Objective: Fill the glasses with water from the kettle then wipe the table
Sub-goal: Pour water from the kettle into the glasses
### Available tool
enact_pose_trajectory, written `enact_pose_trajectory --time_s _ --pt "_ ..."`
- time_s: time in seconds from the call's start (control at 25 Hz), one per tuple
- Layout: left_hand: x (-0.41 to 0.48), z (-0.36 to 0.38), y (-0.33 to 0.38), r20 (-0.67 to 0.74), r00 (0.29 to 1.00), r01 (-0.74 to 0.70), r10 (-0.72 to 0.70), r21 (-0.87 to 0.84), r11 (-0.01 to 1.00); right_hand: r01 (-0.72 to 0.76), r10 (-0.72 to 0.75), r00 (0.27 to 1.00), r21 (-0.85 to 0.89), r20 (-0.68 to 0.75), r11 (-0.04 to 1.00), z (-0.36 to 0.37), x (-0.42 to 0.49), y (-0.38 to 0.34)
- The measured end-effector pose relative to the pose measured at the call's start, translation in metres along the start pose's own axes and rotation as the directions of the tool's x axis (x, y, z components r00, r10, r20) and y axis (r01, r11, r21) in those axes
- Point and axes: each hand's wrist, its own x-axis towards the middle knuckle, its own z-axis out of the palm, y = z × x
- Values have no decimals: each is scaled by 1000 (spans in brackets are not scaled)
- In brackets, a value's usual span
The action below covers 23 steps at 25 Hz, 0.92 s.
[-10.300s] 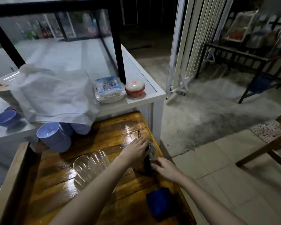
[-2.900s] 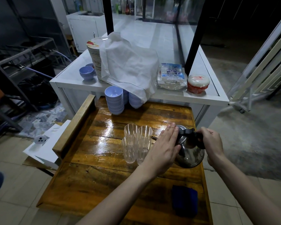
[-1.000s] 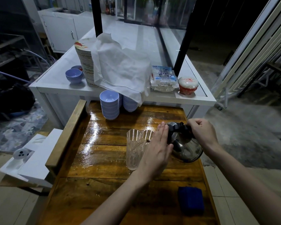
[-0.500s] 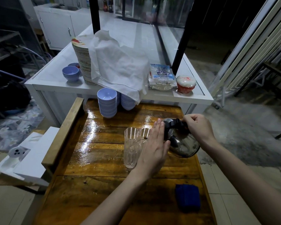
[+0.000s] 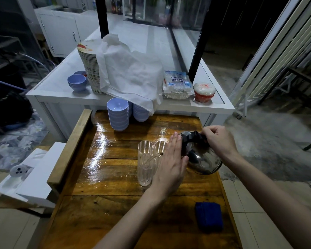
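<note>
One blue cloth lies folded at the near right corner of the wooden desk, not touched by anybody. It looks soft and can be taken at any place when the wiping comes.

Further in, the left hand stands flat, with straight fingers close together, and presses on the side and lid of the kettle; it grasps nothing. Just left of it stand the glasses, tall, ribbed and clear. I see two, and the hand may hide more. The nearest one seems to have a little water at the bottom. They seem thin and fragile, and on this glossy, wet-looking top they could slide or fall over, so I would hold one low around the body.

The kettle is in the air, tilted, with its spout over the glasses. The right hand has its fingers curled around the black handle on top. The steel body is smooth and probably heavy with water; the handle is the right place to hold, and the lid may need support.

Behind, stacks of lilac bowls stand on the far edge. Beyond is a white desk with piled plates under a white cloth.
</note>
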Motion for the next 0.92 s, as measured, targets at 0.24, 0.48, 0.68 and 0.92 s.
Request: enact_pose_trajectory --time_s 0.24,0.48,0.68,0.92 --pt "-6 -2 0 4 1000 -8 8 13 1000 5 -5 1000 -7 12 1000 5 -3 5" --pt "-6 -2 -4 -9 1000 -2 1 -4 1000 -1 1 1000 -25 2 1000 5 -4 -1" --pt "-6 -2 -4 -18 1000 -4 4 -3 1000 24 -23 1000 -45 20 999 5 -2 -6" --pt "-6 -2 -7 -22 1000 4 -4 -7 1000 72 -71 997 -77 26 994 5 -2 -13"
